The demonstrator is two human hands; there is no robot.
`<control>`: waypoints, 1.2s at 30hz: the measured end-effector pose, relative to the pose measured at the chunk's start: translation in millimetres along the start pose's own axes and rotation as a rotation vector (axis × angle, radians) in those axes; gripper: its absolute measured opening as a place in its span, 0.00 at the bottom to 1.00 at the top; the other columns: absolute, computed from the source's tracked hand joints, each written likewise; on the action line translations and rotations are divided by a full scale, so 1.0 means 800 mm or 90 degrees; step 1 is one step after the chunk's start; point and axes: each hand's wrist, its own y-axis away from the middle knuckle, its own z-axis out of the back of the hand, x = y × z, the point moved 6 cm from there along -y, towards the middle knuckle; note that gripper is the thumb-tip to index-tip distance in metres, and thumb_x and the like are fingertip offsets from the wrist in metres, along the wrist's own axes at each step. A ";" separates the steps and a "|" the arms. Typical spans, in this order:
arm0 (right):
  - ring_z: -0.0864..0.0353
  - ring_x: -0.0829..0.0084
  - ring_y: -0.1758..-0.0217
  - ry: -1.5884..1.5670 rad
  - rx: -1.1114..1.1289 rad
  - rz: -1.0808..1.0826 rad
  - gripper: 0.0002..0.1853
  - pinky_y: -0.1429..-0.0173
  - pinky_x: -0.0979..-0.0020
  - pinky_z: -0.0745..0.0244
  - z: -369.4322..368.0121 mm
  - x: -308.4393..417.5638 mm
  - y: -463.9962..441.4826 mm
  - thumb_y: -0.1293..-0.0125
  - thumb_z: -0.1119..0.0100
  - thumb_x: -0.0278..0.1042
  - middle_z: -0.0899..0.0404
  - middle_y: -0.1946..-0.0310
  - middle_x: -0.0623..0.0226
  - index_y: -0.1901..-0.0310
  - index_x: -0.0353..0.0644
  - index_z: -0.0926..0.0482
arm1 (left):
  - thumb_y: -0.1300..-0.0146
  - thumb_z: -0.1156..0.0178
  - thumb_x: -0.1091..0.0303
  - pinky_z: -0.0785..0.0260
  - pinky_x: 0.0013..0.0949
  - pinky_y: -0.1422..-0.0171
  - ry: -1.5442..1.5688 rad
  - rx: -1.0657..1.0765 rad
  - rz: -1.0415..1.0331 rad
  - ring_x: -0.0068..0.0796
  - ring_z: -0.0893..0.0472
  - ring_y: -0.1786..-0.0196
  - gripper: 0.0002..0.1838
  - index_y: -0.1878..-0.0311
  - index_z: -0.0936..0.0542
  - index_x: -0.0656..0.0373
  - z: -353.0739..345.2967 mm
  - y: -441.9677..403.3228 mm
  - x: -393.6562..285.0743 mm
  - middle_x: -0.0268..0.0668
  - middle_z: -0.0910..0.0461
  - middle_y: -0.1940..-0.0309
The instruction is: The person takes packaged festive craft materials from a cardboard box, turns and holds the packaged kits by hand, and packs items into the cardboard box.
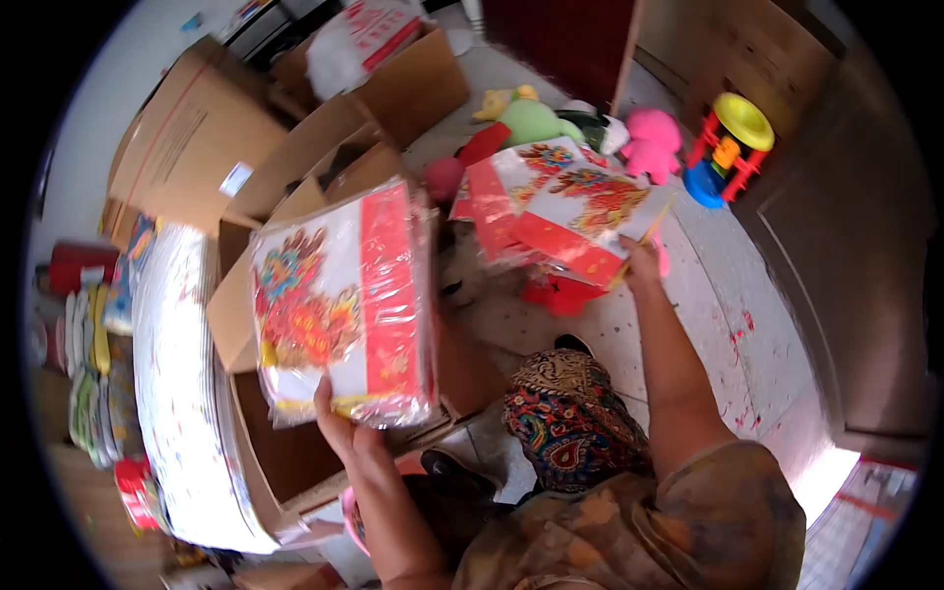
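Observation:
My left hand (351,423) grips the lower edge of a thick stack of plastic-wrapped packets (320,305), white with a red band and a colourful dragon-like print. The stack is above an open cardboard box (261,433). Out to the right, my right hand (641,264) is closed on the right edge of a similar red-and-white printed packet (580,211). Another packet of that kind (487,187) overlaps it on the left. Both hands' fingers are partly hidden by the packets. Just below the right-hand packet is a bright red piece (560,295).
Cardboard boxes (197,138) crowd the left and back. A tall white stack (172,393) stands at the left. Plush toys, one pink (651,143) and one green (531,123), lie beyond the packets. A yellow-and-blue toy (728,147) stands near the brown door (846,246). Red scraps dot the floor.

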 end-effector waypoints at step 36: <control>0.28 0.58 0.56 0.860 1.131 0.659 0.21 0.53 0.64 0.32 -0.399 0.069 0.508 0.48 0.45 0.37 0.33 0.55 0.56 0.50 0.45 0.31 | 0.39 0.57 0.64 0.29 0.41 0.55 0.153 0.203 -0.016 0.39 0.25 0.57 0.16 0.52 0.33 0.64 -0.023 0.019 -0.001 0.45 0.28 0.59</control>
